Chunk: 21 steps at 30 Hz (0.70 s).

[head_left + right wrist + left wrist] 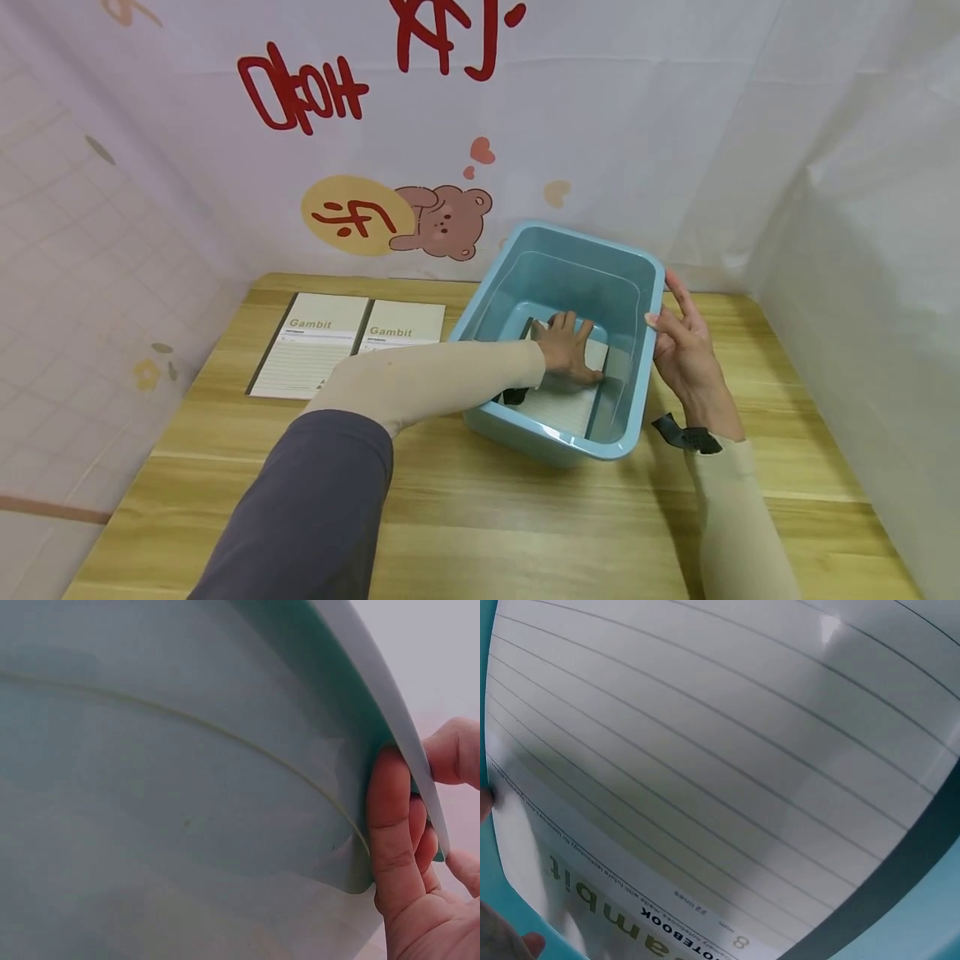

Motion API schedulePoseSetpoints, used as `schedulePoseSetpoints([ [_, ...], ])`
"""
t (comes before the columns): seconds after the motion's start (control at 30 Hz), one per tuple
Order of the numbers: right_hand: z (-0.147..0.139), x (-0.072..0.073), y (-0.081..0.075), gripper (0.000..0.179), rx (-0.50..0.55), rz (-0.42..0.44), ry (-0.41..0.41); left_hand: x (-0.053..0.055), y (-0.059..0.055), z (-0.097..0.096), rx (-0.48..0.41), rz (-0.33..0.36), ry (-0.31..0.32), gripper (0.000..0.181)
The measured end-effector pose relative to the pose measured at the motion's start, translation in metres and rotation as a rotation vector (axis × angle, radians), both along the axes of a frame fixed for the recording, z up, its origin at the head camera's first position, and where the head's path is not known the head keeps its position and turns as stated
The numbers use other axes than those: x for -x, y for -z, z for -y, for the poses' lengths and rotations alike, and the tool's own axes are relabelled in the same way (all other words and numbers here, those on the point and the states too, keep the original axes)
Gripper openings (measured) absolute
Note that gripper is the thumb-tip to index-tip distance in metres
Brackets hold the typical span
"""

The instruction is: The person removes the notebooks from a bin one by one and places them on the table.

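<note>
A light-blue plastic bin [577, 260] stands tilted in angle on the wooden table. Inside lies a lined notebook [557, 410] with a dark spine; its "Gambit" cover fills the left wrist view. My left hand [566, 350] reaches down into the bin, fingers spread over the notebook's far part. Fingertips show by the cover's edge in the left wrist view. Outside the bin's right side, my right hand [688, 354] holds the rim, thumb on top and fingers beneath. The right wrist view shows these fingers [394, 832] against the bin's outer wall.
Two more Gambit notebooks, one at the left [307, 346] and one beside it [408, 321], lie on the table [480, 533] left of the bin. My left forearm partly covers the second. A printed cloth wall [630, 125] stands behind the table, with pale sheets at both sides.
</note>
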State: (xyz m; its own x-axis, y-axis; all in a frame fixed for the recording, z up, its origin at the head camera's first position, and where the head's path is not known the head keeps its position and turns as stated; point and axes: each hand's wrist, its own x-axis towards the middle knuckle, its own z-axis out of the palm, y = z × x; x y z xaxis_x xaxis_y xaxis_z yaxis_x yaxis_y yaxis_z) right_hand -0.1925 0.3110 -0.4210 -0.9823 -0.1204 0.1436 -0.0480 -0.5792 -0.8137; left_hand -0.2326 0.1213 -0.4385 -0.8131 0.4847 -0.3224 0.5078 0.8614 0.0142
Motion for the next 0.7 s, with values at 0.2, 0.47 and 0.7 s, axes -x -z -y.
schedulePoseSetpoints([
  [0.2,-0.001,0.0,0.0,0.074,0.014,0.005,-0.004,0.004,0.006,-0.003,0.025,-0.023,-0.002,0.085],
  [0.47,0.0,-0.001,0.001,0.075,-0.014,0.008,0.003,0.004,0.008,-0.004,0.033,-0.04,0.014,0.088],
  [0.7,0.0,-0.001,0.001,0.075,-0.017,0.003,0.004,0.002,-0.002,-0.003,0.059,-0.073,0.002,0.091],
])
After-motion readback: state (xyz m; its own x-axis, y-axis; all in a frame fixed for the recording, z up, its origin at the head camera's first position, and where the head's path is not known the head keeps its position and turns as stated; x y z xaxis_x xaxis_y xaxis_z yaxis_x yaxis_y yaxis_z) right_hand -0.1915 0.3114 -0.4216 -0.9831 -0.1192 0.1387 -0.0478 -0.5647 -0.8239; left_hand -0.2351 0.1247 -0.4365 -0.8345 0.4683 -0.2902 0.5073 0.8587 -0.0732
